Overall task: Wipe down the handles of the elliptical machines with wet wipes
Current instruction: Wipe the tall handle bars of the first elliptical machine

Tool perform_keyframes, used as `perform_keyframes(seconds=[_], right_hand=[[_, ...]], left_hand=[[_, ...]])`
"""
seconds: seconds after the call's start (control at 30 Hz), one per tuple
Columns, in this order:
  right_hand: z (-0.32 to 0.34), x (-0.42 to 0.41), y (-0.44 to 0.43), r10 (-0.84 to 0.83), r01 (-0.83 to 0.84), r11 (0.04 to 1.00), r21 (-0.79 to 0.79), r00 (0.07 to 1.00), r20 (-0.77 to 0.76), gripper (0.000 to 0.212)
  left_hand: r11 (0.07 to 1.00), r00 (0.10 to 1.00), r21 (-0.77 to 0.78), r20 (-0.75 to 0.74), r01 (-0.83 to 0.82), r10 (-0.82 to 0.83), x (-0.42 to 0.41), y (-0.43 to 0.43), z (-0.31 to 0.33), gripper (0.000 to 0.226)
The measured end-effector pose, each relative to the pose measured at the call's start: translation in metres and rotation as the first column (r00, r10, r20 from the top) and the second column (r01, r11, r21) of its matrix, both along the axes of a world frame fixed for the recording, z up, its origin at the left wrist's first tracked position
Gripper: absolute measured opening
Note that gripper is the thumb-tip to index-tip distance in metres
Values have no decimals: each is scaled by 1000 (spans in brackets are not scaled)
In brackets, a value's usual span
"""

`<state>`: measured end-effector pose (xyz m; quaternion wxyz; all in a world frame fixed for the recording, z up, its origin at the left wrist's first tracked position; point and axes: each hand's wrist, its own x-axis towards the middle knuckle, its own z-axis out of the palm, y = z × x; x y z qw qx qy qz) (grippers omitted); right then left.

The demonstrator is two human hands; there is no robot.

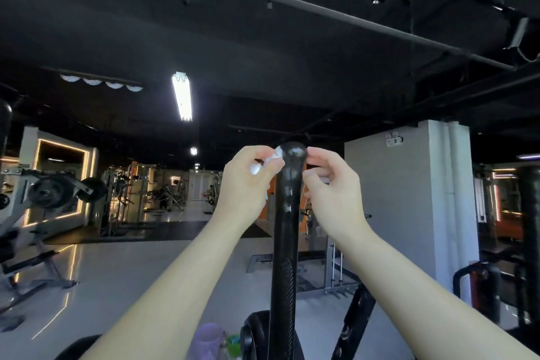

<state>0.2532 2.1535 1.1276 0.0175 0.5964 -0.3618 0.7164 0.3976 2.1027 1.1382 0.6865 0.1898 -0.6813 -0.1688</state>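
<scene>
**Wiping the handle's top**

The left hand point(248, 181) pinches a crumpled wet wipe point(267, 162) against the knob of the upright black handle point(287, 199); the right hand point(330, 184), half-curled and empty, steadies the far side; best to wrap the wipe round and draw downward over the ribbed section.

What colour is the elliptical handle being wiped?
Glossy black elliptical handle, seen in the head view.

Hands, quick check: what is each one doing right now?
Left hand: closed on a white wipe, at the top of the black handle.
Right hand: fingers curled beside the handle top; holding nothing visible, contact unclear.
</scene>
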Motion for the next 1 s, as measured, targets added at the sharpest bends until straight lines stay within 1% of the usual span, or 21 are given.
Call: perform_keyframes(seconds=[0.07,0.13,0.2,0.23,0.37,0.4,0.5,0.6,0.8,0.9,0.93,1.0], right_hand=[[-6,-1,-1,4,-4,1000,4,1000,1,45],[-14,-3,-3,10,-10,1000,26,1000,-5,45],[-23,-5,-3,13,-11,998,58,1000,-27,44],[-26,-5,-4,15,-12,998,68,999,-35,45],[-28,-5,-4,18,-15,996,84,999,-34,43],[-27,-5,-4,15,-12,996,87,999,-33,41],[-26,-11,0,9,-6,996,92,999,-32,36],[-34,-14,2,31,-27,995,95,999,-43,34],[-54,-18,4,45,-38,990,139,998,-53,35],[-61,-21,5,32,-17,985,170,996,-85,33],[-62,-21,5,29,-12,984,180,995,-91,33],[-62,-19,5,34,-14,980,200,995,-98,33]], left_hand=[[999,999,43,8,31,-31,1,2,-18,3],[996,997,74,55,53,-57,3,3,-36,2],[997,995,79,98,19,-27,5,4,-45,2],[998,996,63,81,18,-23,5,5,-42,3],[1000,992,-11,-128,15,-16,-3,11,2,8],[1000,990,-15,-142,23,-24,-5,10,13,8],[1000,998,-10,-62,14,-14,-5,4,18,8],[1000,1000,-6,18,-10,10,-3,3,-6,1],[1000,989,21,145,-4,1,3,3,-69,2],[1000,982,-16,187,-16,19,6,9,-76,7],[999,986,-40,164,-23,29,6,12,-69,7],[998,999,-57,26,-28,30,5,15,-48,7]])
